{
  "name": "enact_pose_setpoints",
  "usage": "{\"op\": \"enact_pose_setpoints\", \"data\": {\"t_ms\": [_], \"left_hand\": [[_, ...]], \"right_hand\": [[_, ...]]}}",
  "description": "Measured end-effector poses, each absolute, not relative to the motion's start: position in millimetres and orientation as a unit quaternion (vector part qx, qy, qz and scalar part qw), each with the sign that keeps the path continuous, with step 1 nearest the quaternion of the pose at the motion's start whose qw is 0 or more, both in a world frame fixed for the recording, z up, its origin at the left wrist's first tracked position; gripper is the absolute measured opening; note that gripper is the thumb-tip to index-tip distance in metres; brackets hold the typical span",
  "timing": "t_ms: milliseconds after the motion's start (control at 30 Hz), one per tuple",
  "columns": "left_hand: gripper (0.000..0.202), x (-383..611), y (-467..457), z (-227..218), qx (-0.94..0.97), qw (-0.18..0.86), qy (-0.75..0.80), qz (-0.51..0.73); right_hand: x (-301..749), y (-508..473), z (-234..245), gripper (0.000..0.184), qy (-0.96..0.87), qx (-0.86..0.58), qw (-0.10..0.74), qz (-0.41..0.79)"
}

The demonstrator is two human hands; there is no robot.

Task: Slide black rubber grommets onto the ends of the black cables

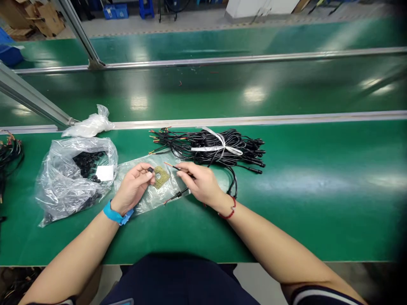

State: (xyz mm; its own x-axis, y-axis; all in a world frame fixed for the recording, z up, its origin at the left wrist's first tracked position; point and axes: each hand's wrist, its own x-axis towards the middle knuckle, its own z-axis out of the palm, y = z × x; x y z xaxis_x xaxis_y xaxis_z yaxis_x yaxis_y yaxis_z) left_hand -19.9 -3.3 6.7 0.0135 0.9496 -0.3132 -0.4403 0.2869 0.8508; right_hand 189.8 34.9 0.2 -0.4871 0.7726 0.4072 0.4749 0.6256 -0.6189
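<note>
My left hand (135, 186) pinches a small black plastic part (150, 170) between thumb and fingertips. Across from it, my right hand (202, 182) grips a black cable (177, 168) whose stripped end shows orange wires, pointing left toward the part; the two are apart. Between the hands a yellowish sponge (162, 177) with a hole in its middle lies on a flat clear plastic bag (149, 205). Another cable end with a black piece on it (179, 194) rests on that bag, below my right fingers. Behind my right hand lies a bundle of black cables (219, 144), tied with a white strip.
An open clear bag (60, 182) of small black parts stands on the left, with a white label on it. Behind it sits a crumpled white plastic bag (92, 123). More cables (9, 152) lie at the far left. Metal rails (254, 120) run behind, and a metal post (34, 95) rises at left.
</note>
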Motion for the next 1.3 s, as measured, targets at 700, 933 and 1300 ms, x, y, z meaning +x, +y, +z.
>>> {"op": "enact_pose_setpoints", "data": {"t_ms": [700, 933, 1300], "left_hand": [[0.009, -11.2, -17.7, 13.3, 0.763, 0.162, 0.551, 0.297], [0.013, -12.6, -19.0, 9.7, 0.758, 0.148, 0.554, 0.312], [0.018, -14.9, -19.2, 5.0, 0.735, 0.162, 0.547, 0.368]], "right_hand": [[191.1, 30.6, -1.9, 0.027, -0.896, -0.294, 0.332, 0.015], [190.9, 30.2, -4.0, 0.024, -0.903, -0.287, 0.316, -0.034], [192.1, 30.3, -3.1, 0.025, -0.907, -0.278, 0.312, -0.053]]}}
